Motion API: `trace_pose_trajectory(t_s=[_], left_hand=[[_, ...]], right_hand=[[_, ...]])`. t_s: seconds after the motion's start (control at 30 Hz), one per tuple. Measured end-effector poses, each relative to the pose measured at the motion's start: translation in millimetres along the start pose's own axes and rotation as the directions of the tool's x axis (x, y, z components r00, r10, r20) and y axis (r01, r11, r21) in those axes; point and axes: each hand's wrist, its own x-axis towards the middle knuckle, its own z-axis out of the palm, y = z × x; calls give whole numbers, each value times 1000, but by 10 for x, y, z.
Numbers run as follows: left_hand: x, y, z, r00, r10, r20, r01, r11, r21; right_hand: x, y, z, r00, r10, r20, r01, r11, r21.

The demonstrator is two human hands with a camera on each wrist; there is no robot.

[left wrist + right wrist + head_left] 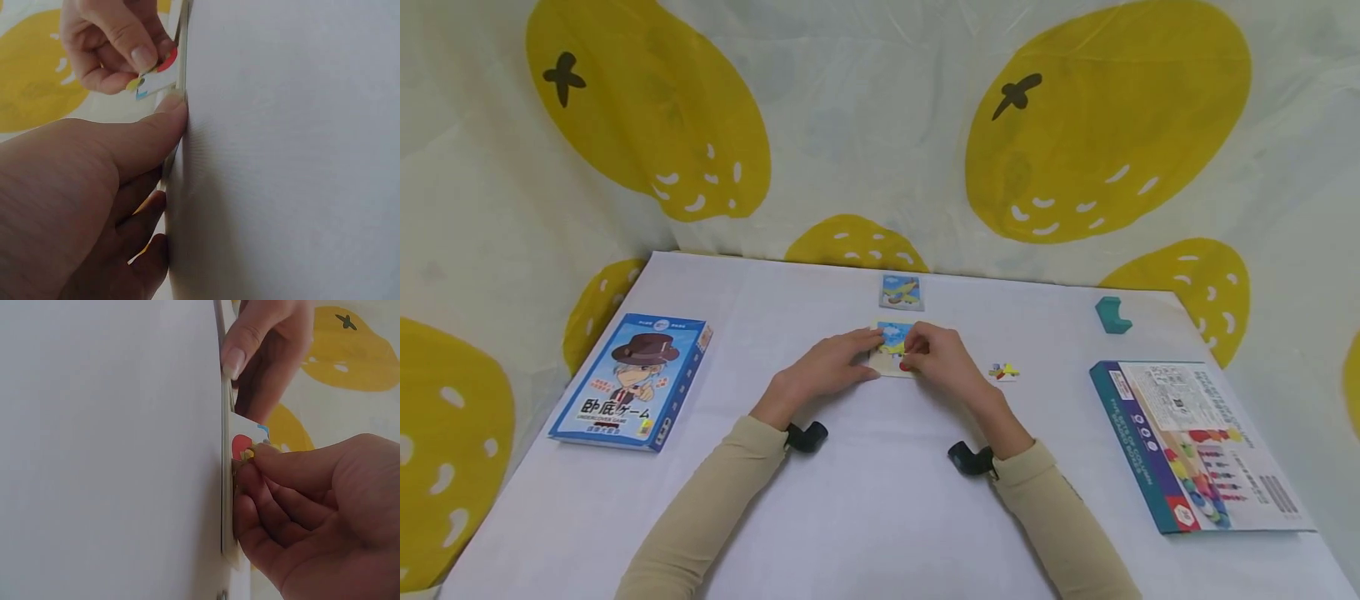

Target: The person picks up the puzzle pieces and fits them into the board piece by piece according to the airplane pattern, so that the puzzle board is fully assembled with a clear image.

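A small jigsaw puzzle board with a pale frame lies in the middle of the table, part of its blue-sky and yellow picture showing. My left hand rests at its left side, thumb touching the near edge and fingers loosely extended. At the right side, my right hand pinches a puzzle piece between thumb and fingertips. This white piece, marked with red, yellow and a bit of blue, stands tilted on the board. The right fingers hide part of the picture. Right of that hand lies loose puzzle material in yellow and red.
Behind the board lies a picture card of a yellow plane. A blue game box is at the left. At the right are a large board game box and a teal angular block. A lemon-patterned curtain hangs behind the table.
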Motion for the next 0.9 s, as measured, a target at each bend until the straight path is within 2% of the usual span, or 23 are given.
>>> trace_pose_trajectory(t_s=[0.37, 0.63, 0.8, 0.9], left_hand=[[20, 1, 7, 1000, 26, -2, -26, 1000, 6], [23, -10, 11, 1000, 24, 2, -24, 1000, 5], [6, -2, 9, 1000, 26, 4, -26, 1000, 10], [-6, 4, 3, 999, 48, 1, -48, 999, 20]], right_hand=[[79, -94, 144, 1000, 3, -6, -3, 999, -46], [135, -113, 193, 999, -15, 45, 19, 996, -84], [153, -81, 225, 1000, -7, 24, 9, 996, -90], [155, -75, 233, 1000, -4, -11, 3, 996, -94]])
